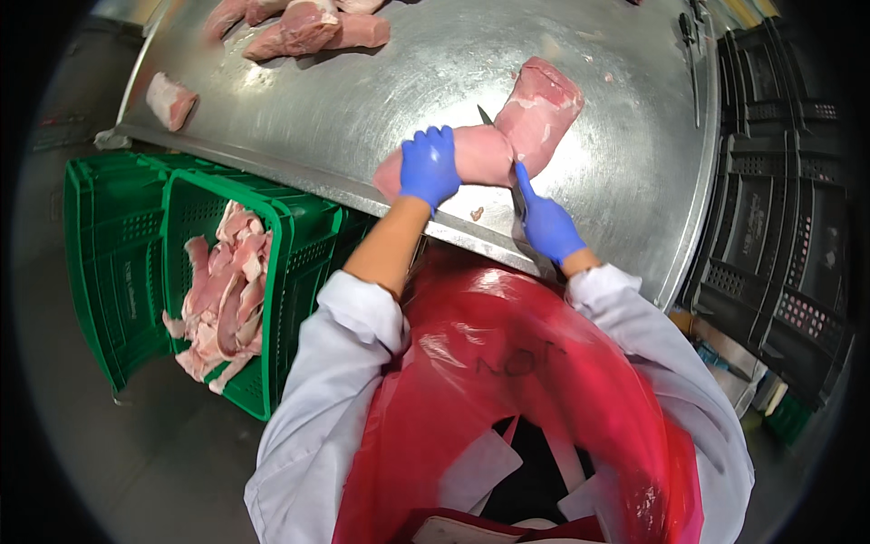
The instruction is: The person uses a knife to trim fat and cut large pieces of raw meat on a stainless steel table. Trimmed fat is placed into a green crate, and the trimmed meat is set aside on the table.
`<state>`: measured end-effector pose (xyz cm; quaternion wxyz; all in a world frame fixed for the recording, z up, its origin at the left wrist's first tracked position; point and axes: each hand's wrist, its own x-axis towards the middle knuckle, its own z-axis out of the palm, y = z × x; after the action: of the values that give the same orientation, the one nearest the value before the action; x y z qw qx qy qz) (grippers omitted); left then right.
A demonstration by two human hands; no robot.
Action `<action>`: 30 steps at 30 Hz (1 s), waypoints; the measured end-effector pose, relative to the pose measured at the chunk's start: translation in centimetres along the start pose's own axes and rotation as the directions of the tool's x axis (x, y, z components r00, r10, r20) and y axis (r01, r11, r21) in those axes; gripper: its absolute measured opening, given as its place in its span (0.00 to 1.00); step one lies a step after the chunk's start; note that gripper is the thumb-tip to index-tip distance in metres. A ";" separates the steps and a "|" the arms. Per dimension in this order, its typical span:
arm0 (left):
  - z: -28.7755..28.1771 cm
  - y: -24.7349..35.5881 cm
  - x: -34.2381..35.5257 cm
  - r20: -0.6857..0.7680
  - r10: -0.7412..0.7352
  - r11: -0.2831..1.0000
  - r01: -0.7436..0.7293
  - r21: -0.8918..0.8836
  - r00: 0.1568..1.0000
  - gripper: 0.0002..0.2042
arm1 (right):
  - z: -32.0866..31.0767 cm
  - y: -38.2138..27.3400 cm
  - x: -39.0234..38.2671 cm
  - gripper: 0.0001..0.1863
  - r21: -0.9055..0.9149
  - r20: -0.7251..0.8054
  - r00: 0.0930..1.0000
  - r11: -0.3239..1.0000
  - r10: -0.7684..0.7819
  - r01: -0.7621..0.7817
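Observation:
In a blue glove, my left hand (430,166) is wrapped over a long piece of pink meat (481,155) near the table's front edge. My right hand (549,220), also gloved in blue, grips a knife (485,115), its index finger stretched along it. The blade lies at the right end of the held piece, where a second thick piece of meat (542,109) meets it; the dark tip shows beyond, and the meat hides the middle of the blade. A small meat scrap (477,214) lies just in front.
Several meat pieces (313,29) lie at the far left of the metal table (625,181), with a single piece (170,101) nearer the left edge. A green crate (276,317) below holds trimmings (227,290). Black crates (766,190) stand right; a long tool (693,68) lies at the table's right side.

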<state>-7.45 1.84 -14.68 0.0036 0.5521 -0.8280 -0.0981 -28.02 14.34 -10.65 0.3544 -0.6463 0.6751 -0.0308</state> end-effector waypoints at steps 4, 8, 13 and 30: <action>-2.2 -2.9 5.1 0.120 -0.140 0.952 0.167 -0.255 0.983 0.26 | 3.2 1.6 -4.4 0.47 0.057 -0.039 0.999 0.998 0.010 -0.008; -2.2 -10.2 5.9 0.403 -0.058 0.367 0.395 -0.842 0.914 0.35 | 1.8 2.5 -9.8 0.44 0.159 0.008 0.999 0.987 -0.038 0.036; -13.9 2.6 4.3 0.120 0.225 -0.316 0.189 -0.930 0.967 0.36 | 1.9 7.9 -18.8 0.42 0.523 -0.148 0.983 0.852 0.107 -0.014; -0.3 18.2 7.7 0.198 -0.144 0.989 0.148 -0.006 0.970 0.61 | 2.6 21.1 -33.7 0.44 0.697 -0.408 0.775 0.713 0.483 -0.078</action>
<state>-27.00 1.52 -12.18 -0.0797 0.5992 -0.7803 -0.1608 -47.54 48.97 -8.37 0.3387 -0.3283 0.7895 -0.3927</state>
